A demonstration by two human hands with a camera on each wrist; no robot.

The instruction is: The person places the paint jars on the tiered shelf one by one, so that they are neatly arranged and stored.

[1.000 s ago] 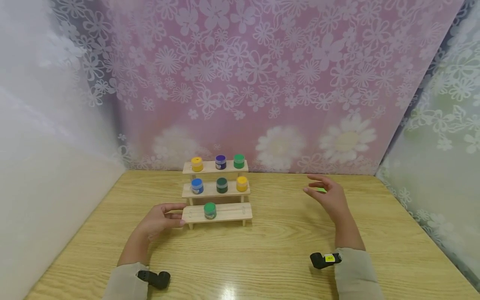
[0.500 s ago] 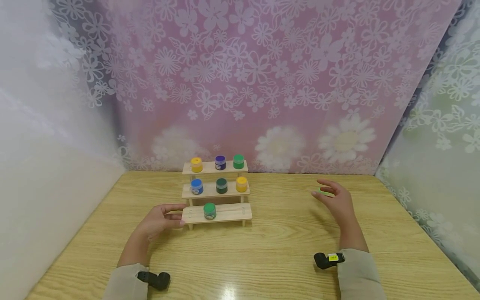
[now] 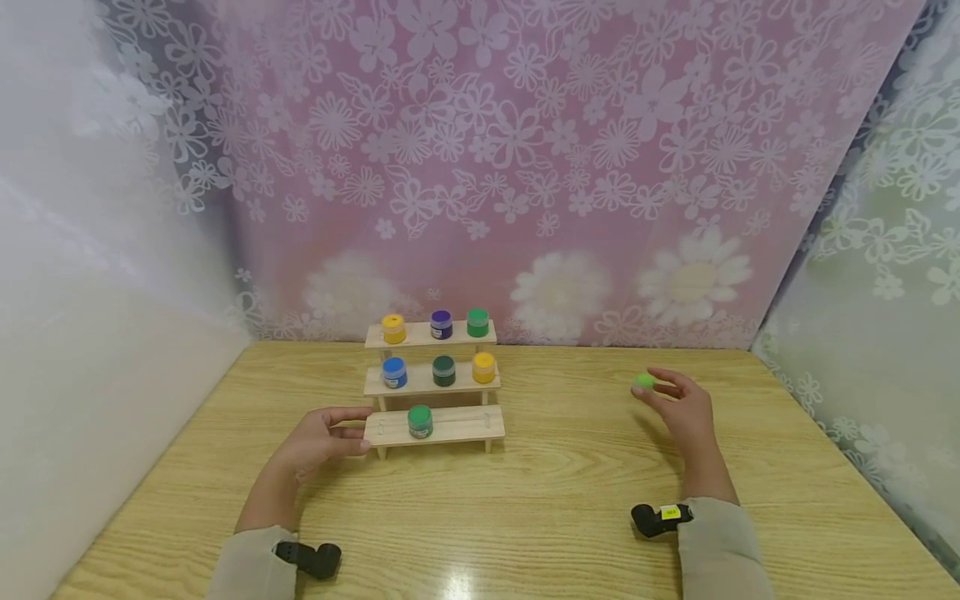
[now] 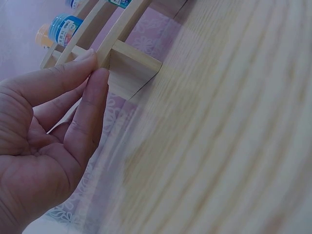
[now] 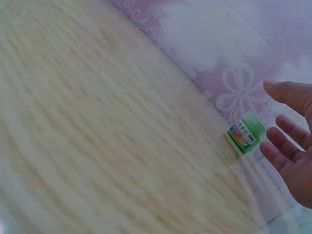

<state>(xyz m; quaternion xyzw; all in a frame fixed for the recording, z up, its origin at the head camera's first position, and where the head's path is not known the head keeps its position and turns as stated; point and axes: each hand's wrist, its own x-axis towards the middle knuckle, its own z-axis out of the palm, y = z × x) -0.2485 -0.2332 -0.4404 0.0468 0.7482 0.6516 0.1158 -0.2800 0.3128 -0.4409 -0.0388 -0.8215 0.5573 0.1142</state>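
My left hand [image 3: 318,437] holds the left end of the lowest step of a three-step wooden display stand [image 3: 457,427]. In the left wrist view, thumb and forefinger [image 4: 90,97] meet at the board's end. A lone jar of green paint [image 3: 420,422] stands on that step. At the right, my right hand [image 3: 681,412] is beside a light green paint jar [image 3: 643,381], thumb and fingers spread. The right wrist view has that labelled light green jar standing on the table, just beyond the spread fingertips [image 5: 270,148].
On the middle step are blue [image 3: 394,372], dark green [image 3: 444,371] and yellow [image 3: 483,367] paint jars. The top step bears yellow [image 3: 393,328], purple [image 3: 441,324] and green [image 3: 477,322] ones. A floral curtain [image 3: 540,167] hangs behind the wood-grain table [image 3: 540,500].
My right hand has shifted right and slightly toward me, leaving the light green jar more exposed to view. My left hand and the stand have stayed put.
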